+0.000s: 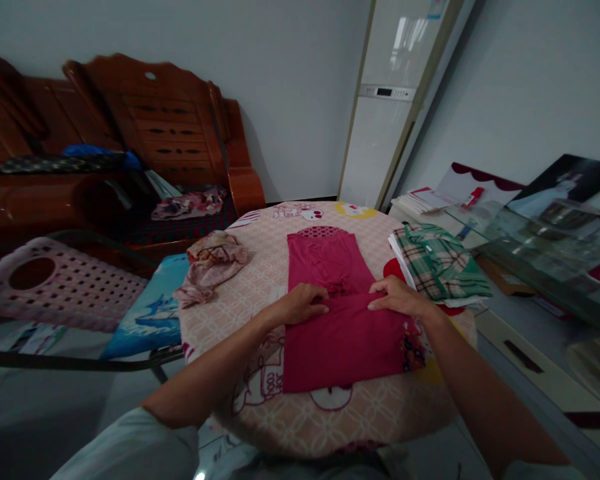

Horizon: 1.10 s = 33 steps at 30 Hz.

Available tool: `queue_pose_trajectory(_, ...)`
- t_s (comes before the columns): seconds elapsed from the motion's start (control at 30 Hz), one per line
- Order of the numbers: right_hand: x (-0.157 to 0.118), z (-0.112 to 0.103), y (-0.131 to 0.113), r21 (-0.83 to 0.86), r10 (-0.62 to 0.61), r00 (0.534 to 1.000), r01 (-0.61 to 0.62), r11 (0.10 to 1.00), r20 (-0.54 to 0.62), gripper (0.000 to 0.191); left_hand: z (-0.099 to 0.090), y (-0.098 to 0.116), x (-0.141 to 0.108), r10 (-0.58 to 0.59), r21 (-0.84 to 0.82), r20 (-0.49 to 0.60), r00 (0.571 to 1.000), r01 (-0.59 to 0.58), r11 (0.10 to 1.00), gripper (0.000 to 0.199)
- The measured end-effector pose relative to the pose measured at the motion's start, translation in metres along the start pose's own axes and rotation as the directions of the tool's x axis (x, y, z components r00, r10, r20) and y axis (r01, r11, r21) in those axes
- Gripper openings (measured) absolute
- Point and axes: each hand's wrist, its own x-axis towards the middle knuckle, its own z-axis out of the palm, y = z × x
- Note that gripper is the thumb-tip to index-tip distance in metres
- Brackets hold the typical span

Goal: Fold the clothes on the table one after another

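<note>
A magenta garment [340, 347] lies partly folded on the round table, its lower part doubled over and a floral patch showing at the right edge. My left hand [303, 304] has its fingers closed on the fold at the left side. Opposite it, my right hand [399, 296] pinches the same fold near the right side. Between the hands, the cloth is bunched just beyond the fold line. Beside my right forearm sits a stack of folded clothes with a green plaid shirt [437, 260] on top. A crumpled pale pink cloth [215, 260] lies at the table's left.
A patterned cloth covers the round table [380, 413]. On the left stand a woven chair [95, 287] with a blue cushion [153, 310] and a wooden bench [155, 120]. A glass-topped cabinet [540, 267] borders the right side; a tall white appliance [380, 140] stands behind.
</note>
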Motion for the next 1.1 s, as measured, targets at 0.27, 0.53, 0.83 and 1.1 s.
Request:
queue_pose_trajectory(0.27,0.050,-0.031,-0.015,-0.112,-0.122,0.968,0.100,0.989,-0.219,0.030,-0.048,-0.022,0.025,0.021,0.088,-0.158,0.987,-0.007,0.996,0.016)
queue_pose_trajectory(0.53,0.116,-0.053,-0.008,-0.376,-0.201,0.929,0.074,0.924,-0.311,0.021,-0.078,-0.063,0.063,0.000,0.203,-0.241,0.970,0.050,0.978,0.014)
queue_pose_trajectory(0.83,0.159,-0.075,-0.006,-0.483,-0.199,0.945,0.051,0.874,-0.259,0.017,-0.101,-0.092,0.085,0.004,0.201,-0.224,0.975,0.042,0.979,0.019)
queue_pose_trajectory(1.1,0.208,-0.066,0.001,-0.527,-0.103,0.936,-0.097,0.845,-0.337,0.008,-0.102,-0.126,0.126,-0.137,0.338,-0.239,0.961,0.215,0.916,0.016)
